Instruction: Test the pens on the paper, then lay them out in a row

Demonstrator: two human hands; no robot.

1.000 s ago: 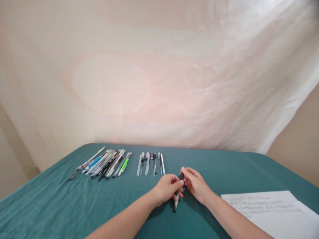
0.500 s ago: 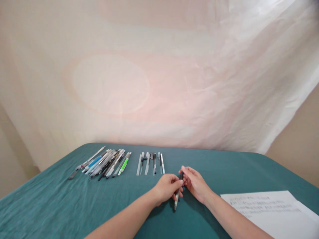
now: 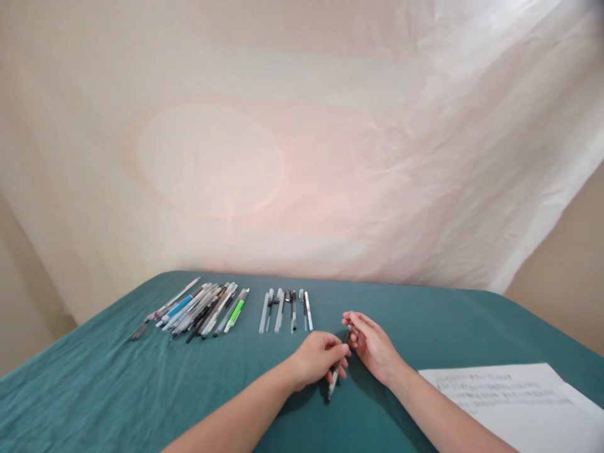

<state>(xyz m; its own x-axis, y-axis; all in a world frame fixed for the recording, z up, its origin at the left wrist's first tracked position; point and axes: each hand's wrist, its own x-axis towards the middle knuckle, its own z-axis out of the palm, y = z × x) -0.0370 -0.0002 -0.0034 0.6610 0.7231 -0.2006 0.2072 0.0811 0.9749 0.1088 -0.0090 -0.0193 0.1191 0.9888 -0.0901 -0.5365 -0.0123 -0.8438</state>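
Observation:
A slim pen (image 3: pixel 334 381), dark at its upper end and pale lower down, slants in front of me with its lower end near the cloth. My left hand (image 3: pixel 319 358) is closed around its middle, thumb on top. At the pen's upper end, my right hand (image 3: pixel 372 346) has its thumb and fingertips pinched together. Something small and greyish shows between those fingers, too small to name; whether it is still joined to the pen I cannot tell.
Left on the green tablecloth (image 3: pixel 94 377) lies a pile of pens (image 3: pixel 202 311), with a bright green pen (image 3: pixel 236 314) at its side. Pen parts (image 3: pixel 278 311) lie in a row beyond my left hand. Written paper sheets (image 3: pixel 509 409) lie at the right.
My right fingertips have shifted slightly up along the pen's top end, and the dark end now shows below them. My left hand has barely moved and keeps its hold.

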